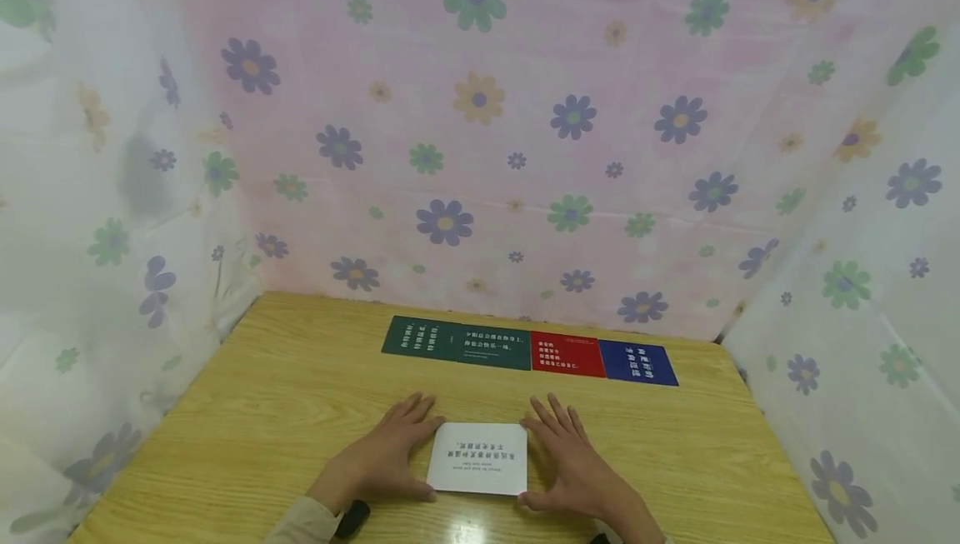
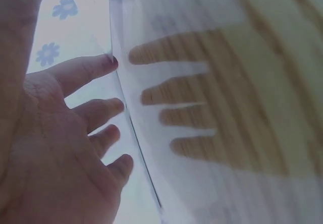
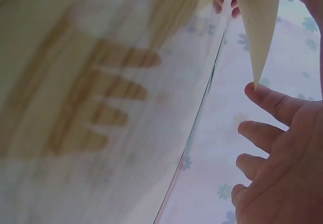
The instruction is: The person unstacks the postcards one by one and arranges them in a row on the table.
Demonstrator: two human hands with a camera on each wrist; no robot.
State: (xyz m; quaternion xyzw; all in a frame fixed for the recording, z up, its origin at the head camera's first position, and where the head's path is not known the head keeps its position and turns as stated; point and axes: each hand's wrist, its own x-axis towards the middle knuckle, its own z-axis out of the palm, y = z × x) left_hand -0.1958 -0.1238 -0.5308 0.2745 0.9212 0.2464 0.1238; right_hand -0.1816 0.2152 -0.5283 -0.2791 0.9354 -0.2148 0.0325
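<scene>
A white card [image 1: 477, 459] with lines of small dark print, upside down in the head view, sits between my two hands near the front of the table. My left hand [image 1: 386, 454] holds its left side, thumb at the near corner and index finger at the far one. On the right side, my right hand [image 1: 572, 461] holds it the same way, other fingers spread. In the right wrist view the card [image 3: 258, 27] meets the index fingertip and looks raised off the tabletop. The left wrist view shows my left hand [image 2: 65, 128] with fingers extended; the card is washed out there.
Two green cards [image 1: 420, 337] [image 1: 489, 346], a red card [image 1: 567, 354] and a blue card [image 1: 641, 362] lie in a row along the back of the wooden table [image 1: 285, 386]. Flowered cloth [image 1: 480, 152] hangs behind and at both sides.
</scene>
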